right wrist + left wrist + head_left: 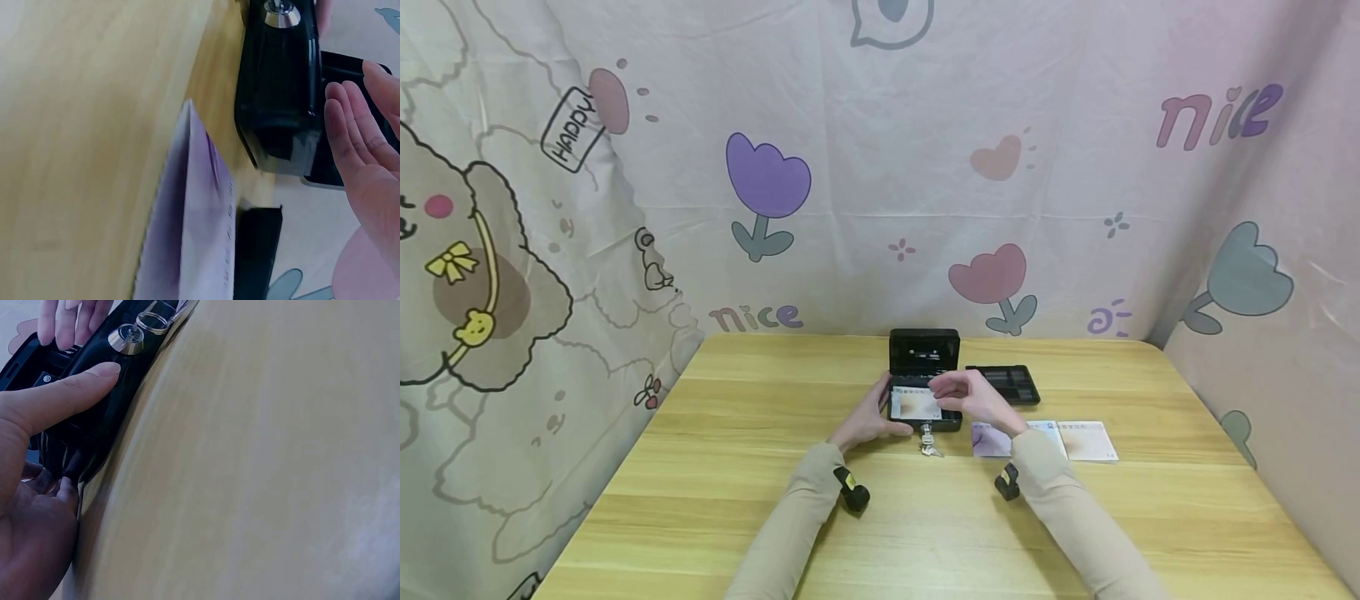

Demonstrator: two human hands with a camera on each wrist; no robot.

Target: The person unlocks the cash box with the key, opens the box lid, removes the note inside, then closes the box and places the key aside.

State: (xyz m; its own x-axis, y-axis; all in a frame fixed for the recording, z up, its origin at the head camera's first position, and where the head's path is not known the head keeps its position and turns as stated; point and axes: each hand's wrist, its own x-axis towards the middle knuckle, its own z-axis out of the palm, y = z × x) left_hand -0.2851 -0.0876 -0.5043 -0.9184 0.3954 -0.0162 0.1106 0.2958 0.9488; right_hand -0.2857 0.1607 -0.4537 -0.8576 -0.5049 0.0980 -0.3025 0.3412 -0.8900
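Observation:
A small black cash box [951, 425] stands near the back of the table with its lid raised. Inside it lies a pale banknote [913, 405], or a stack of them. My left hand [869, 420] grips the box's left front corner, thumb along the front and fingers at the side. Over the box's right part is my right hand [976, 397], its fingers extended together in the right wrist view and holding nothing visible. From the silver lock [127, 340] on the front hangs a ring with keys [930, 448].
A black compartment tray [1017, 382] lies right of the box. In front of it a row of notes spreads rightward: a folded purple banknote [206, 206], a light blue banknote [1047, 428] partly behind the right sleeve, and a brownish banknote [1092, 442]. A printed curtain [865, 275] hangs behind the table.

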